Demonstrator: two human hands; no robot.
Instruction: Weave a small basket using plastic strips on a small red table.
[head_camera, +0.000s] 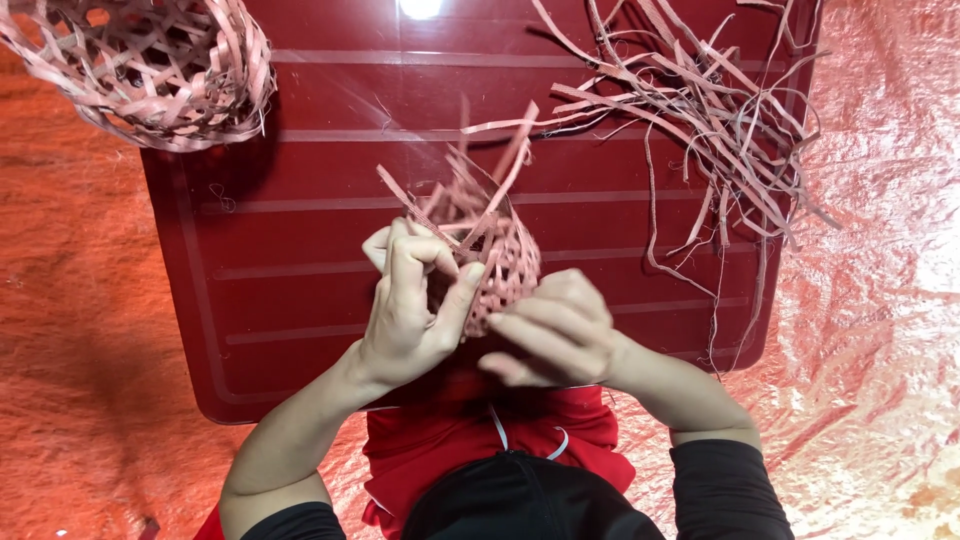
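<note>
while the left hand pinches a loose strip at the rim of the small woven basket, its grip is clamped there, thumb and forefinger pressed together on the weave. the right hand cups the basket from the other side, fingers folded over its lower wall, so that grip is clamped on the basket too. the basket sits between both hands, held up over the near edge of the dark red surface, not resting on it.

judging by the weave, the rounded bottom and lower wall look finished and tight, with an even open lattice. the top is not closed off: several strip ends stick up and fan out loose above the rim, so the upper wall and the edge seem left to do.

further out, a tangle of spare strips lies across the far right of the surface, some hanging over its edge. at the far left corner a larger basket of the same material lies on its side, and it too shows open lattice. a crinkled orange sheet covers the floor around.
</note>
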